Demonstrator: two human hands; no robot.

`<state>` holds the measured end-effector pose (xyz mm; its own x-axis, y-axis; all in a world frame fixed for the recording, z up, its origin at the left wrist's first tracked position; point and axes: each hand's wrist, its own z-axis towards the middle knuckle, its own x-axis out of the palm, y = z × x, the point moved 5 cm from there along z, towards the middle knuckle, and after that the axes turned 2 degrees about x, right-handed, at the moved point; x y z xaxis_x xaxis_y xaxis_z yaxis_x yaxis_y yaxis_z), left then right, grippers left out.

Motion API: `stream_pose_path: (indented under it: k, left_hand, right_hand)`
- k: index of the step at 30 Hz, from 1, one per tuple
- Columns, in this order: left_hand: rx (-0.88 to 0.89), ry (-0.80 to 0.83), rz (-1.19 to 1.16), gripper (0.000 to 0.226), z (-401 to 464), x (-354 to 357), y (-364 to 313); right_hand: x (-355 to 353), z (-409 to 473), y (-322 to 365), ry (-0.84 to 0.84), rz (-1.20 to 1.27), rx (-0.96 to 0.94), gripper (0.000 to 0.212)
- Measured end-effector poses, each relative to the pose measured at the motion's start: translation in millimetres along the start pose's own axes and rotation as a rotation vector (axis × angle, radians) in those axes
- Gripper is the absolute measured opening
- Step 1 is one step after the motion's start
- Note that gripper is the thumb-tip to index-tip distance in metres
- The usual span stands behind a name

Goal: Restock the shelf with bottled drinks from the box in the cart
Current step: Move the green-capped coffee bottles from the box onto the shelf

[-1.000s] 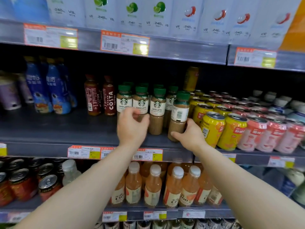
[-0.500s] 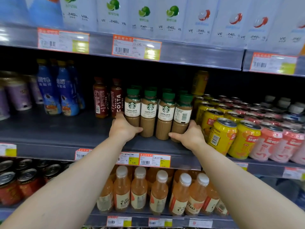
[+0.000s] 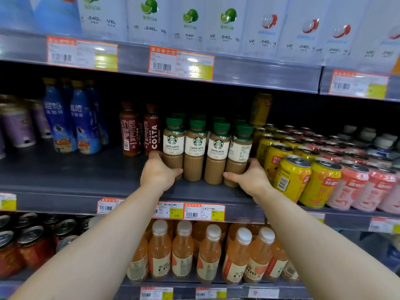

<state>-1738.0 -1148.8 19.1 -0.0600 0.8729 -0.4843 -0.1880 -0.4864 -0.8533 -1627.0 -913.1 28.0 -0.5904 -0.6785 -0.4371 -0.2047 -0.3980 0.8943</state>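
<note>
Several green-capped caffe latte bottles (image 3: 195,148) stand in a tight front row on the grey middle shelf (image 3: 65,176), with more of them behind. My left hand (image 3: 159,173) grips the base of the leftmost latte bottle (image 3: 173,146), thumb across its front. My right hand (image 3: 249,177) grips the base of the rightmost latte bottle (image 3: 240,148), thumb pointing left. Both hands flank the row from its two ends. The box and the cart are out of view.
Two dark Costa bottles (image 3: 152,131) stand just left of the row, and yellow cans (image 3: 290,176) and pink cans (image 3: 350,187) crowd its right. Blue bottles (image 3: 84,126) stand further left, past bare shelf. Orange bottles (image 3: 184,252) and red cans (image 3: 32,245) fill the shelf below.
My left hand moved from the front of the row to its left end. The rightmost bottle went back into line with the others, and both hands now clasp the row's ends.
</note>
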Motion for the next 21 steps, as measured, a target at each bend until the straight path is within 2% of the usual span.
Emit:
stream_pose_path:
  k: [4, 7, 9, 12, 17, 21]
  left_hand:
    - [0.002, -0.006, 0.004, 0.075, -0.8, -0.2, -0.3]
    - [0.005, 0.002, 0.007, 0.074, -2.6, -0.4, -0.7]
    - [0.007, 0.008, 0.011, 0.074, -3.4, -0.7, -1.5]
    - [0.011, 0.016, 0.007, 0.074, -3.9, -1.1, -3.3]
    - [0.005, 0.027, 0.018, 0.071, -6.0, -0.8, -2.7]
    - [0.005, 0.002, -0.042, 0.08, -4.9, -4.6, -3.5]
  right_hand:
    - [-1.0, -1.3, 0.5, 0.064, 0.03, 0.02, 0.075]
    - [0.6, -3.9, 2.4, 0.036, 0.028, -0.024, 0.08]
    - [0.2, -6.3, 4.3, 0.01, 0.011, -0.051, 0.076]
    - [0.3, -6.7, 3.6, 0.06, 0.024, -0.048, 0.068]
    - [-0.2, -5.2, -0.9, 0.053, -0.002, -0.022, 0.074]
    - [0.3, -12.0, 9.2, -0.009, -0.102, -0.084, 0.076]
